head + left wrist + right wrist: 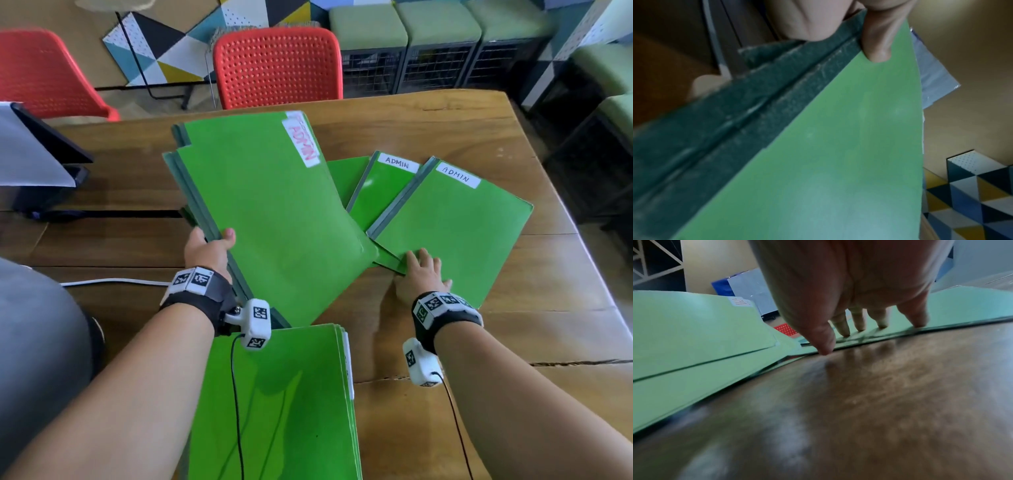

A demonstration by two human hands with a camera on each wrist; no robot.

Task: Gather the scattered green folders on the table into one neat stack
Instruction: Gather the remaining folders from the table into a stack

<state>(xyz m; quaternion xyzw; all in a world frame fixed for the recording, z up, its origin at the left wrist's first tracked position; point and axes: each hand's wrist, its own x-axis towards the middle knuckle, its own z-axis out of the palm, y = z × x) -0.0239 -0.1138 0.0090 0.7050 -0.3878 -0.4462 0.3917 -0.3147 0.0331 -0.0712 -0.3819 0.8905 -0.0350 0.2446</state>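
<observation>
Head view, left hand: our left hand (209,251) grips a bundle (263,212) of several green folders by its spine edge, thumb on the top cover, fingers underneath. The bundle is lifted and tilted over the table (445,123), its red "ADMIN" label at the far corner.

Head view, right hand: our right hand (423,274) lies flat, fingers spread, on the near corner of a loose folder (452,233) to the right. It presses and grasps nothing.

Head view, other folders: a second folder (380,192) labelled "ADMIN" lies partly under the loose one, with a sliver of another beside it. A near stack (284,404) sits at the table's front edge, below our left wrist.

Head view, surroundings: a red chair (277,65) stands behind the table.

Left wrist view: the thumb (877,40) clamps down on the green cover beside the dark spines (748,104). We count at least three spines.

Right wrist view: straight fingertips (919,321) touch the folder's edge where it meets the wood; the thumb tip rests at that edge too.

Step in hand: we judge we are mid-gather, with one bundle held and the fanned folders on the right yet to be collected.

Next move: probably slide the pressed folder toward us and get a finger under its edge. Then the bundle, the fanned folders and the near stack must be joined and squared.
</observation>
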